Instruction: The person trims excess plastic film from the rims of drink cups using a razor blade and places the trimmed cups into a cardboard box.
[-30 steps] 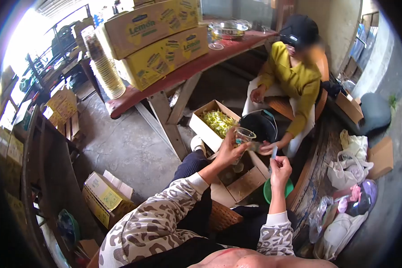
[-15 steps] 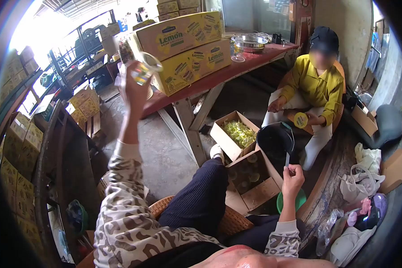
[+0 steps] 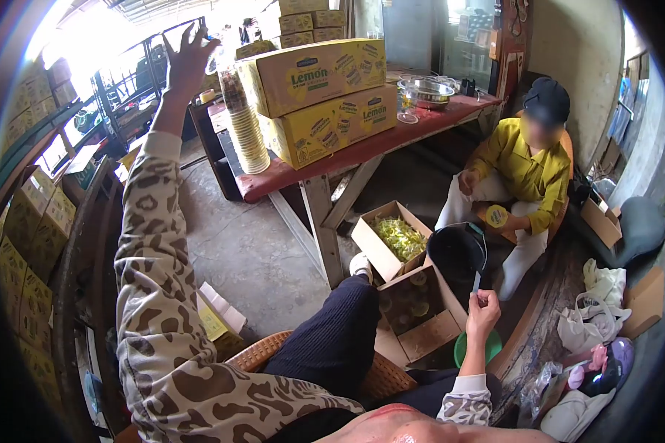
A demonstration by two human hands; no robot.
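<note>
My left hand point(image 3: 187, 60) is raised at the upper left, fingers spread, beside the top of a tall stack of clear plastic cups point(image 3: 250, 140). That stack stands upright at the corner of the red table point(image 3: 273, 184); whether a fingertip touches it I cannot tell. My right hand point(image 3: 483, 310) grips a narrow grey-blue flat strip point(image 3: 476, 281) that points up towards a black bucket point(image 3: 454, 255). The strip's kind is unclear. Below the bucket, an open cardboard box point(image 3: 430, 336) holds round clear items. A green basin point(image 3: 488, 347) lies partly behind my right forearm.
A person in a yellow shirt point(image 3: 533, 159) sits opposite, holding a yellow-topped cup point(image 3: 496, 216). Two lemon-drink cartons point(image 3: 325, 77) sit stacked on the table. Another box point(image 3: 369, 240) holds yellow-green strips. Bags point(image 3: 591, 317) lie at the right.
My left hand has moved up and left, away from the cups it was blurred against; its fingers are now spread. The cup stack now stands upright. My right hand stays nearly in place.
</note>
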